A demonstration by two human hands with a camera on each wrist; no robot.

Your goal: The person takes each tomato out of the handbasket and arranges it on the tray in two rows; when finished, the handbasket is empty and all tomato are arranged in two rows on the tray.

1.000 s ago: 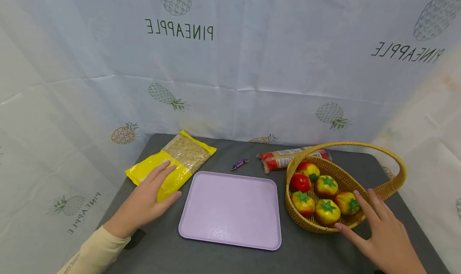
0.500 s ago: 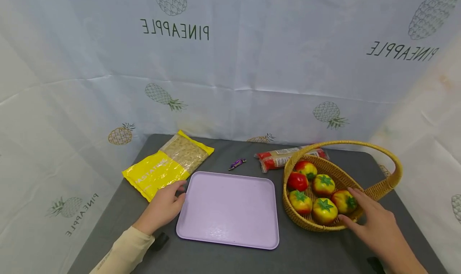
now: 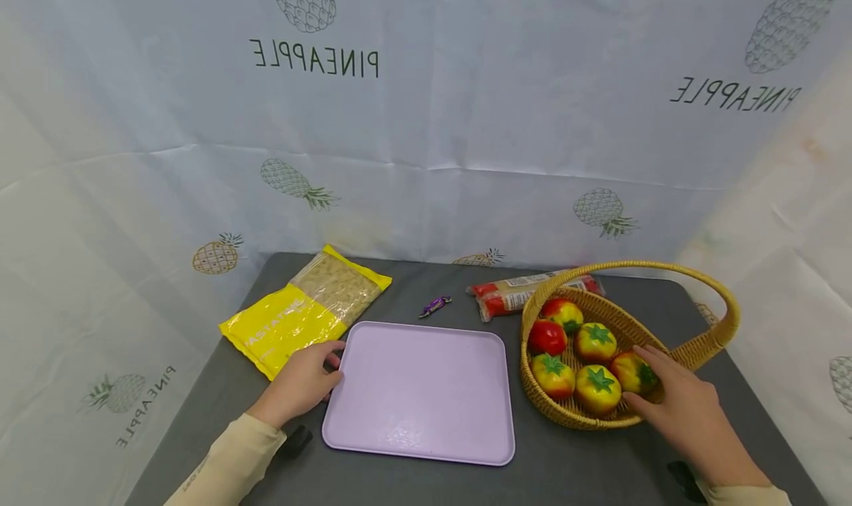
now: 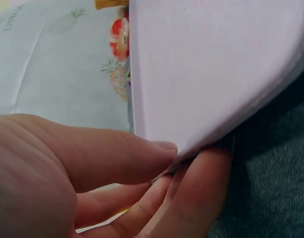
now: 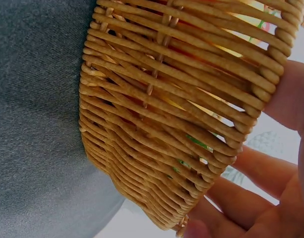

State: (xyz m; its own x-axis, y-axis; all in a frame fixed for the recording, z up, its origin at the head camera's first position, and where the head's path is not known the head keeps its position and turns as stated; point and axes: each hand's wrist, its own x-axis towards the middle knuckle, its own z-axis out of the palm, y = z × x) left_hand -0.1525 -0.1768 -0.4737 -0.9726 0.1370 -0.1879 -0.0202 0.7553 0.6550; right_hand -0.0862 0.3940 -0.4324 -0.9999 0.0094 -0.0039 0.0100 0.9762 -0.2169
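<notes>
A lilac tray (image 3: 419,395) lies in the middle of the dark table. My left hand (image 3: 319,376) pinches its near-left edge; in the left wrist view the thumb sits on top and the fingers (image 4: 191,198) lie under the tray (image 4: 206,64). At the right stands a wicker basket (image 3: 725,321) holding several toy tomatoes (image 3: 597,388). My right hand (image 3: 665,399) grips its near-right rim, fingers reaching inside against a yellow-red tomato (image 3: 629,369). The right wrist view shows the basket wall (image 5: 156,114) with fingers (image 5: 261,171) curled past the rim.
A yellow bag (image 3: 293,321) lies at the back left, close to the tray's corner. A small purple candy (image 3: 434,306) and a long red-ended packet (image 3: 512,297) lie behind the tray. A pineapple-print cloth encloses the table on three sides.
My left hand left the yellow bag and took hold of the tray's left edge. My right hand slid forward from beside the basket onto its rim and a tomato.
</notes>
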